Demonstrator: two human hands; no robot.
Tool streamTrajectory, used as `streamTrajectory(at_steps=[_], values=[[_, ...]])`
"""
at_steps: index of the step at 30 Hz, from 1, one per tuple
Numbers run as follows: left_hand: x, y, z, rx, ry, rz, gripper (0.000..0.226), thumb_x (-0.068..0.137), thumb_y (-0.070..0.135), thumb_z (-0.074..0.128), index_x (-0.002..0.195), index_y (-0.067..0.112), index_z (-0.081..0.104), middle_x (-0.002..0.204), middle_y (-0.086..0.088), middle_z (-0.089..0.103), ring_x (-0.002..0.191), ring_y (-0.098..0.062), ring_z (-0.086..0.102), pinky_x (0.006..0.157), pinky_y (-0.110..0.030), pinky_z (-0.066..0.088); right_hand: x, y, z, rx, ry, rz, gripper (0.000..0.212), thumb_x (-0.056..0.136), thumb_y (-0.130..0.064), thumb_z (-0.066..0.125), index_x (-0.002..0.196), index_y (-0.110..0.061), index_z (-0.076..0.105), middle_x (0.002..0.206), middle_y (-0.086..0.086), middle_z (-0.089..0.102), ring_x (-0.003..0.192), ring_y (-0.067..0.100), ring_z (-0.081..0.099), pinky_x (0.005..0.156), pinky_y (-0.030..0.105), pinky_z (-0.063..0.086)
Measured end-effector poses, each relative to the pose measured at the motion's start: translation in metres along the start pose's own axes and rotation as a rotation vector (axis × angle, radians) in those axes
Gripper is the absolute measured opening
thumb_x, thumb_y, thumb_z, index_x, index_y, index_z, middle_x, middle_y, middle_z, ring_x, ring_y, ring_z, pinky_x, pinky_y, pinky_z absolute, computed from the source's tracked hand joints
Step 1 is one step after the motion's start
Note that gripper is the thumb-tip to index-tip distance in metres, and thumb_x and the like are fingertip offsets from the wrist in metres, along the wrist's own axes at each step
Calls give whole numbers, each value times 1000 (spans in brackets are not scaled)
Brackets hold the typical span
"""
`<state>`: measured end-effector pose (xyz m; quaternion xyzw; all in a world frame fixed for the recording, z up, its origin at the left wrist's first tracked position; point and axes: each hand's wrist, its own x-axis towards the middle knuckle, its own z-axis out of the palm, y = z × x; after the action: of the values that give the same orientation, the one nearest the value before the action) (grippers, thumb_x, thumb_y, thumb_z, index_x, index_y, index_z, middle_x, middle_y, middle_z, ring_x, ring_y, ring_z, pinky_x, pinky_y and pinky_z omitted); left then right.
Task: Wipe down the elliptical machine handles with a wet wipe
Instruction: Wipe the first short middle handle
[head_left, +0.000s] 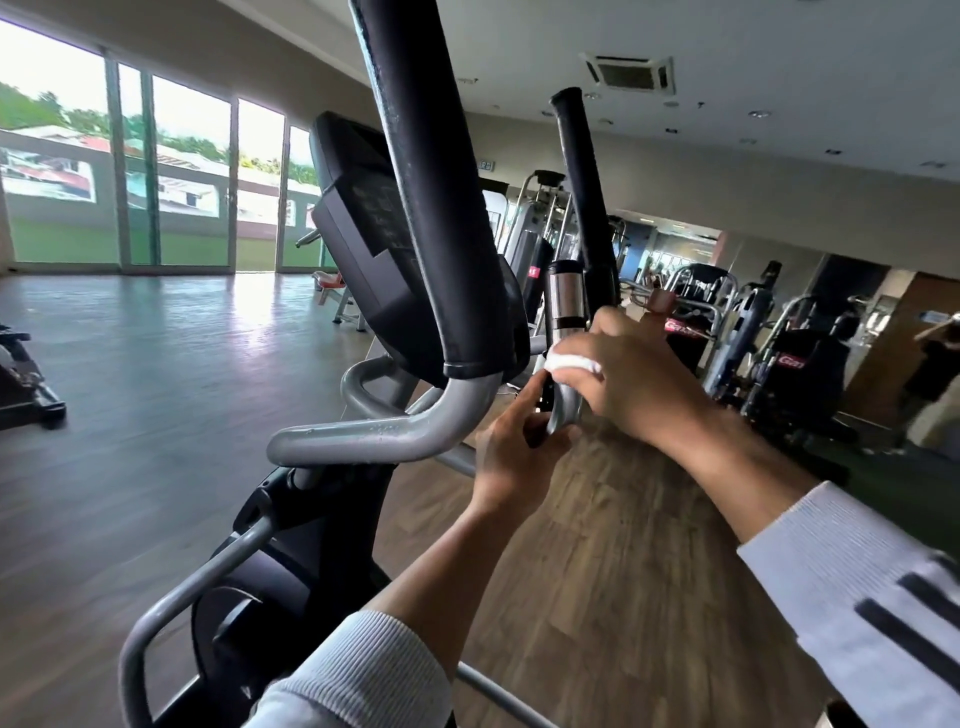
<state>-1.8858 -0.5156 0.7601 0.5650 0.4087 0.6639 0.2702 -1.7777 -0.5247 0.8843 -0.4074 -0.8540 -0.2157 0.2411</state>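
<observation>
The elliptical's near handle (431, 197) is a thick black foam grip rising from a bent grey tube (374, 434). Behind it stands the far handle (584, 197), also black, with a chrome sensor grip (565, 299) beside it. My right hand (628, 369) presses a crumpled white wet wipe (571, 362) against the grey bar just below the far handle. My left hand (511, 457) holds the curved grey bar (563, 410) lower down, fingers wrapped around it. The machine's dark console (363, 249) sits between the handles.
Wooden floor stretches to the left toward large windows (171, 171). Weight machines (779, 343) crowd the right side, with a mirror wall behind them. A person (935, 384) stands at the far right edge. A dark machine base (26, 384) sits at the left.
</observation>
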Motion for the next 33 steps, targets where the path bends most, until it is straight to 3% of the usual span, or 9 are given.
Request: streamTrajectory(at_steps=[3, 7, 11, 18, 22, 25, 28, 33], values=[[1, 0, -1, 24, -11, -6, 73, 80, 26, 76, 143, 41, 41, 71, 0, 64, 69, -11, 55, 80, -28, 50, 5, 5, -3, 62, 84, 65, 19, 87, -26, 68, 104, -20, 73, 84, 3, 49, 74, 22, 51, 64, 31, 38], [1, -1, 0, 24, -16, 21, 75, 80, 23, 76, 143, 42, 39, 73, -7, 63, 66, -7, 48, 74, -23, 46, 13, 0, -7, -28, -7, -64, 16, 93, -28, 60, 103, -21, 71, 85, 1, 45, 75, 22, 52, 60, 29, 28], [1, 0, -2, -11, -29, 28, 75, 82, 23, 74, 145, 39, 38, 73, -13, 64, 65, -6, 46, 67, -15, 40, 38, 11, -14, 25, 170, 26, 24, 91, -27, 64, 110, -13, 70, 88, 4, 50, 76, 18, 49, 64, 25, 29], [3, -3, -1, 23, -38, 19, 76, 82, 20, 75, 146, 35, 38, 52, 17, 49, 58, -2, 42, 71, -19, 42, 68, 10, -17, 68, 187, 56, 23, 87, -26, 66, 105, -12, 72, 94, 8, 53, 86, 26, 56, 74, 27, 40], [1, -1, -2, 23, -29, 21, 74, 82, 19, 75, 145, 35, 40, 51, 18, 48, 56, 1, 42, 70, -16, 41, 48, 7, -15, 7, 99, -15, 24, 89, -27, 65, 108, -13, 71, 87, 1, 44, 78, 19, 46, 69, 26, 32], [1, 0, -1, 31, -10, 25, 71, 82, 20, 75, 143, 38, 42, 51, 15, 45, 55, -1, 41, 63, -11, 37, 20, 3, -6, -29, -9, -57, 19, 91, -29, 62, 104, -18, 70, 86, -2, 40, 75, 20, 48, 65, 29, 36], [0, 0, -1, 23, -17, 19, 68, 83, 23, 74, 141, 42, 43, 57, 10, 44, 58, -2, 41, 65, -16, 39, -3, -3, 2, -116, -100, -92, 16, 92, -33, 59, 99, -20, 65, 83, -3, 37, 71, 22, 51, 60, 37, 46], [1, -2, -1, 15, -17, 7, 71, 82, 24, 75, 143, 39, 41, 58, 12, 48, 56, -1, 42, 64, -16, 39, 13, -2, -5, -127, -72, -95, 17, 94, -31, 55, 97, -17, 64, 84, -2, 36, 74, 22, 50, 62, 35, 44]])
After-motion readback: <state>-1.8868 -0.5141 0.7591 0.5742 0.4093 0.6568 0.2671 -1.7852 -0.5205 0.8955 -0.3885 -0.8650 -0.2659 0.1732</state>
